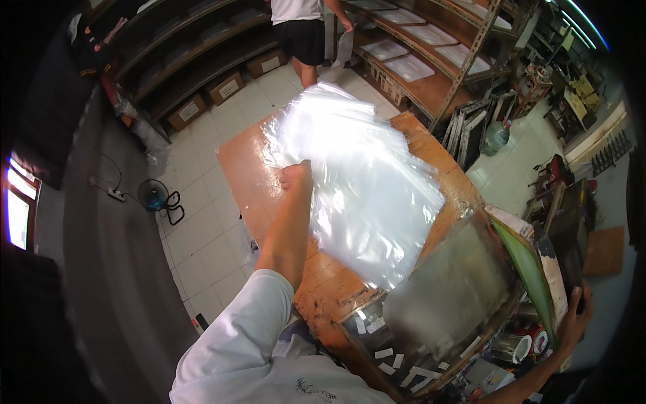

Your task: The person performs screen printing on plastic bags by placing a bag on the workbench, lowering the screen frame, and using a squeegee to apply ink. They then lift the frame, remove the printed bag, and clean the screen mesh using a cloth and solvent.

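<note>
One wooden counter (245, 172), orange-brown and worn, filling the middle of the view above a pale tiled floor (202, 249). Spread over most of its top, from the far edge toward the right edge, a large stack of clear plastic sheets (363, 195), glossy and slightly fanned. Leaning at the near right corner, a big framed screen (444, 296) with a grey mesh panel and bits of white tape along its lower rim. Reaching in from below, left arm in a white sleeve, left hand (296, 176) clenched on the near left edge of the plastic sheets, gripping them. At the frame's outer right edge, right hand (577, 316) closed around that edge, steadying it upright. Beyond the far edge, another person's legs (306, 57) by wooden shelves. On the floor at left, small blue fan (153, 195).
</note>
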Demonstrator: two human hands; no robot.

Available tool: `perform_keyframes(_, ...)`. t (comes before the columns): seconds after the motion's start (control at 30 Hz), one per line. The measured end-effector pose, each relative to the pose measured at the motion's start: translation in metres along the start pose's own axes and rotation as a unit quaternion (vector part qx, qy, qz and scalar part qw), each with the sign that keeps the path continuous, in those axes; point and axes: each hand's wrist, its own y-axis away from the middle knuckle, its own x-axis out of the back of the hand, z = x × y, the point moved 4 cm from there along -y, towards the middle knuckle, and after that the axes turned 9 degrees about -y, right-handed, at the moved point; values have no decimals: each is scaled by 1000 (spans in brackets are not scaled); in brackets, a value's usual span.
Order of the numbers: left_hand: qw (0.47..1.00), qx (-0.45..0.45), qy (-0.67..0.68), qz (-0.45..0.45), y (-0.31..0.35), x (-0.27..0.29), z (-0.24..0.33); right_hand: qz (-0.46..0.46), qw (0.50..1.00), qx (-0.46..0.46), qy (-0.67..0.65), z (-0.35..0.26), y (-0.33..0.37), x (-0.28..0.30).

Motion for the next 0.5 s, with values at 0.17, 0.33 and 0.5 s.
perform_keyframes(0.17,991,48,119,29,-8,15,2,-24,998,15,-60,-11,-2,-6)
perform_keyframes(0.33,960,-86,259,-64,-30,-9,-35,-42,998,8,-48,-13,0,-4)
perform_keyframes(0.5,966,-241,61,-74,-10,9,-27,0,1000,-8,-12,-5,9,3)
